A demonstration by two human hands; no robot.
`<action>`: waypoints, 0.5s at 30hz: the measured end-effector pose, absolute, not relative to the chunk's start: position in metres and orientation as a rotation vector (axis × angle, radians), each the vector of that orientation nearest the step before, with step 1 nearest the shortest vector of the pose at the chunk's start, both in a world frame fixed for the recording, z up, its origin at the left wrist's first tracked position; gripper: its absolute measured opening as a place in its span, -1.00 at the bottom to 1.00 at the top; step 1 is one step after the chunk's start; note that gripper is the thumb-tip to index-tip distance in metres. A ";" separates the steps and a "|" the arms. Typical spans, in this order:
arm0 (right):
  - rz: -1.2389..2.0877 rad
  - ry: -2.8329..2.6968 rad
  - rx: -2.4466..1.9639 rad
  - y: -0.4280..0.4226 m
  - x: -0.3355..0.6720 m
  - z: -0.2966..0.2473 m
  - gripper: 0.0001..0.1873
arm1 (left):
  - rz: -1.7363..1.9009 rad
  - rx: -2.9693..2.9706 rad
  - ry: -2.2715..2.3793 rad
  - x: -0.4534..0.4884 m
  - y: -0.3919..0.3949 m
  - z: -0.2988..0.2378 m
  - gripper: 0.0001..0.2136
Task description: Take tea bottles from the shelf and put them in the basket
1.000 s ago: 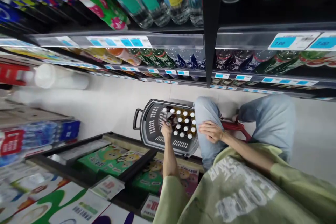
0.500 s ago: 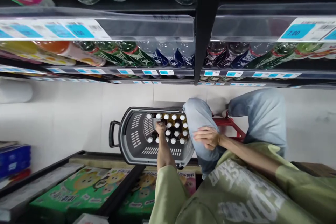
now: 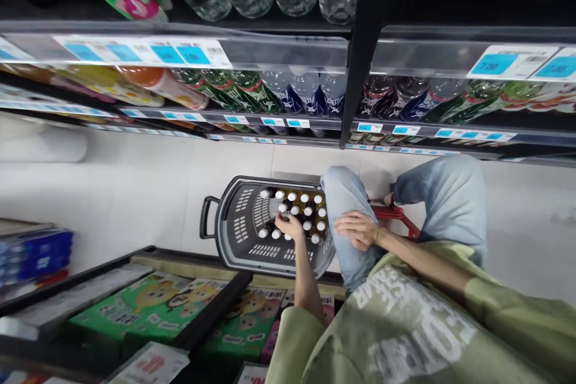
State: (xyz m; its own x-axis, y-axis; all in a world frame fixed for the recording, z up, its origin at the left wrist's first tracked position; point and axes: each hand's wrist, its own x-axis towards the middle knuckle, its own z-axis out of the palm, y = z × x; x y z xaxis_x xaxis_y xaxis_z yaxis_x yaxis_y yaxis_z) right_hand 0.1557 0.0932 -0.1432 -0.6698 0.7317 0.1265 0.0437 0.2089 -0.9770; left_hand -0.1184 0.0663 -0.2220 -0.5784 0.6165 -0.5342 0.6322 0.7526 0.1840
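Observation:
My left hand [image 3: 290,227] is inside a grey shopping basket [image 3: 231,252], just beside the white cap of a bottle [image 3: 282,208]. Its fingers look loosely apart, with nothing visible held in them. Several dark and amber bottles with white caps stand upright in rows towards the basket's right end. My wrist and forearm hide part of the lower rows. My right hand [image 3: 357,229] lies flat and open on my knee [image 3: 339,192], holding nothing.
A black handle [image 3: 204,217] sticks out from the basket's left end. Drink shelves [image 3: 288,51] stand ahead, with price tags along their edges. Green cartons [image 3: 126,306] fill a low shelf behind the basket. Under me is a red stool [image 3: 396,214], and blue packs [image 3: 38,255] lie far left.
My left hand has drawn back slightly from the bottles, uncovering a white cap in the second row. My right hand stays on my knee. The whole view has tilted and shifted a little.

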 end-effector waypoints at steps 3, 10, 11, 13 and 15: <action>1.471 -1.905 -0.678 0.091 0.156 -0.144 -0.56 | 0.119 0.871 2.434 -0.065 0.042 -0.194 -0.51; 1.566 -1.813 -0.681 0.091 0.150 -0.138 -0.63 | 0.724 0.787 2.329 -0.020 0.015 -0.138 -0.70; 1.552 -1.814 -0.671 0.093 0.148 -0.135 -0.65 | 0.821 0.755 2.349 -0.024 0.016 -0.130 -0.73; 1.526 -1.823 -0.655 0.096 0.145 -0.126 -0.66 | 0.931 0.770 2.375 -0.033 0.018 -0.112 -0.75; 1.510 -1.826 -0.653 0.098 0.142 -0.114 -0.65 | 0.972 0.879 2.378 -0.037 0.023 -0.097 -0.76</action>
